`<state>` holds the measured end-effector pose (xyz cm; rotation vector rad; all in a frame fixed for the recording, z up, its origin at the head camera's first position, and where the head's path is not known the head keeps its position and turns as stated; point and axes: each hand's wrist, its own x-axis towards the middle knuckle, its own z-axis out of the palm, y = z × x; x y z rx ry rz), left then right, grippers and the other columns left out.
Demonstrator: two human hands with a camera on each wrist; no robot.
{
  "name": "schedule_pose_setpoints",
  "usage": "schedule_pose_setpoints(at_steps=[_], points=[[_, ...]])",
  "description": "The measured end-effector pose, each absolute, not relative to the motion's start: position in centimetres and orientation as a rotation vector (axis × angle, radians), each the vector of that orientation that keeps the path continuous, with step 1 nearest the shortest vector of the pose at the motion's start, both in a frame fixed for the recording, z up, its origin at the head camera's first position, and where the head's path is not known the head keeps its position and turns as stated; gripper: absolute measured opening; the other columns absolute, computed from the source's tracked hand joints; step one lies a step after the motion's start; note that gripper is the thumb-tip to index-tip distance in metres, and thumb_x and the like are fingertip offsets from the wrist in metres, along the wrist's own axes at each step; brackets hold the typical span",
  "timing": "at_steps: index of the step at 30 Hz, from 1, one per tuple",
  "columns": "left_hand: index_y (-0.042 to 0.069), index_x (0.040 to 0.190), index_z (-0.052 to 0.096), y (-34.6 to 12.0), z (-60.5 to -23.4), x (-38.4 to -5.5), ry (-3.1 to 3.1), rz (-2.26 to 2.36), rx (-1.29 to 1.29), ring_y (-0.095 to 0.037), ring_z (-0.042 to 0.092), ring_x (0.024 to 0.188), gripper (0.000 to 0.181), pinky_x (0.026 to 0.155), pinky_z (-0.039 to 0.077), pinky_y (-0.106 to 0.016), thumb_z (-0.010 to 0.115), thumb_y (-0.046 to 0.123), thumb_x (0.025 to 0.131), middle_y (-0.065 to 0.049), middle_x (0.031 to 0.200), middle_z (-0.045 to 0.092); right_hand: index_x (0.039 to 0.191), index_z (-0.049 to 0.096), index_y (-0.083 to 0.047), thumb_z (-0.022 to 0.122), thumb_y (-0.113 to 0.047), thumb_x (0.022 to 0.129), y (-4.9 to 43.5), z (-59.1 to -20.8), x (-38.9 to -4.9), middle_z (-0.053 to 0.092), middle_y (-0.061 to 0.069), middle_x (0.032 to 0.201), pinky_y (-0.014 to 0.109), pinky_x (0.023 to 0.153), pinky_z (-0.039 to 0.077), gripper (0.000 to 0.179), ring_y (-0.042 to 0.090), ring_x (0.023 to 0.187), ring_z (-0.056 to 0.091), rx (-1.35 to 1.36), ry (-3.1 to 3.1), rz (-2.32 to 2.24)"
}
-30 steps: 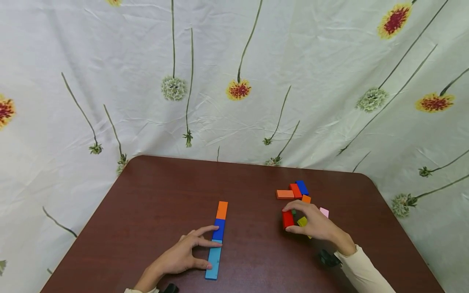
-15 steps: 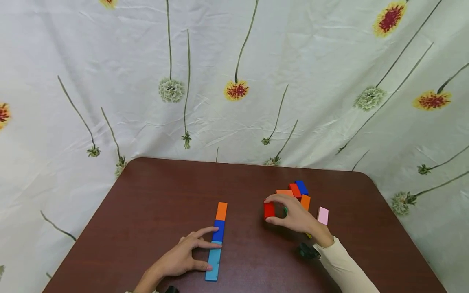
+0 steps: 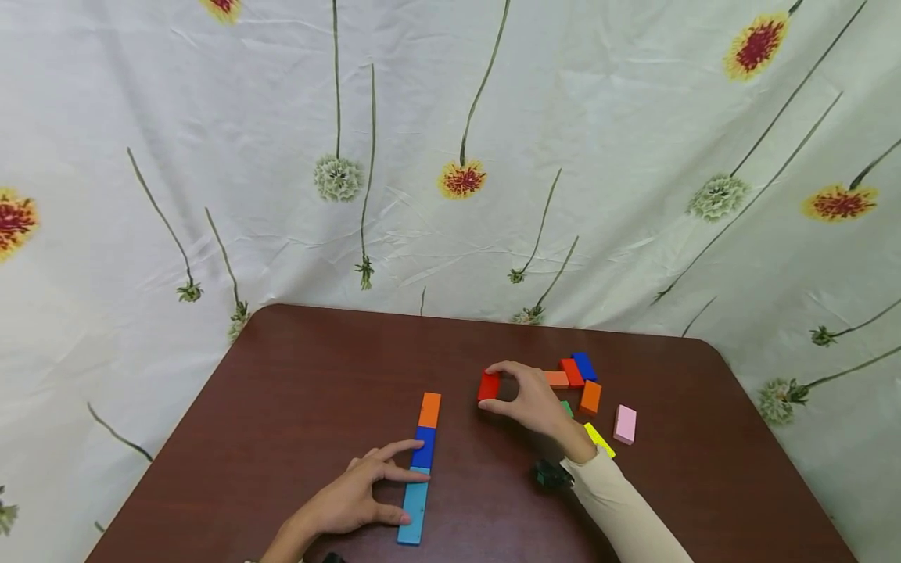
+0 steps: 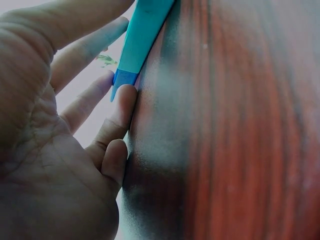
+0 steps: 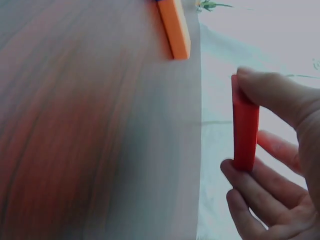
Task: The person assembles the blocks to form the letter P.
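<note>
A straight row of flat blocks lies mid-table in the head view: orange (image 3: pixel 429 410) at the far end, a dark blue block (image 3: pixel 424 456), then a light blue stretch (image 3: pixel 413 512) nearest me. My left hand (image 3: pixel 355 494) is at the row's left side, fingers extended, thumb and fingertips resting on the light and dark blue pieces. To the right of the row, my right hand (image 3: pixel 531 403) pinches a red block (image 3: pixel 488 386) between thumb and fingers. The right wrist view shows that red block (image 5: pixel 245 130) held upright above the tabletop level, with the orange end block (image 5: pixel 176 30) beyond.
Loose blocks lie at the right: blue (image 3: pixel 583 366), red (image 3: pixel 572 373), two orange, including one (image 3: pixel 590 397), a pink one (image 3: pixel 624 424), a yellow one (image 3: pixel 600 440) and a partly hidden green one (image 3: pixel 566 408). A flowered cloth (image 3: pixel 401 156) hangs behind the brown table (image 3: pixel 317 375).
My right hand has carried the red block leftward from the loose blocks toward the row, uncovering the yellow, pink and orange ones. My left hand has stayed at the row.
</note>
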<state>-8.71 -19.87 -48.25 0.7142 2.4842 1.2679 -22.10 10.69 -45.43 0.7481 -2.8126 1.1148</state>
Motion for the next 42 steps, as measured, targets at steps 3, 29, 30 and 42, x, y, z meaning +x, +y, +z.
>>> schedule_pose_setpoints(at_steps=[3, 29, 30, 42], points=[[0.035, 0.127, 0.070, -19.9, -48.2, -8.8, 2.480, 1.269, 0.719, -0.043, 0.035, 0.138, 0.050, 0.098, 0.021, -0.073, 0.078, 0.050, 0.081, 0.003, 0.156, 0.042, 0.122, 0.068, -0.017, 0.085, -0.035, 0.081, 9.1, -45.5, -22.6, 0.069, 0.000, 0.120, 0.044, 0.094, 0.049, 0.048, 0.022, 0.107, 0.061, 0.738, -2.814, 1.135], [0.028, 0.131, 0.069, -19.9, -48.2, -9.0, 2.437, 1.299, 0.775, -0.050, 0.036, 0.137, 0.049, 0.093, 0.021, -0.081, 0.076, 0.045, 0.085, -0.005, 0.157, 0.041, 0.121, 0.067, -0.009, 0.082, -0.033, 0.085, 2.1, -47.6, -25.6, 0.070, 0.007, 0.110, 0.031, 0.083, 0.053, 0.045, 0.019, 0.095, 0.063, 0.750, -2.885, 1.340], [0.028, 0.131, 0.069, -19.9, -48.2, -9.0, 2.438, 1.298, 0.775, -0.050, 0.036, 0.137, 0.049, 0.093, 0.021, -0.080, 0.076, 0.045, 0.085, -0.005, 0.157, 0.041, 0.121, 0.067, -0.009, 0.082, -0.032, 0.085, 2.1, -47.6, -25.6, 0.069, 0.007, 0.111, 0.031, 0.083, 0.053, 0.045, 0.019, 0.095, 0.063, 0.749, -2.886, 1.344], [0.029, 0.130, 0.069, -19.9, -48.3, -9.0, 2.460, 1.282, 0.773, -0.049, 0.038, 0.136, 0.049, 0.093, 0.023, -0.078, 0.076, 0.046, 0.085, -0.005, 0.157, 0.041, 0.123, 0.067, -0.008, 0.080, -0.028, 0.087, 2.0, -47.9, -25.7, 0.069, 0.009, 0.114, 0.033, 0.086, 0.053, 0.044, 0.021, 0.097, 0.062, 0.792, -2.897, 1.283]])
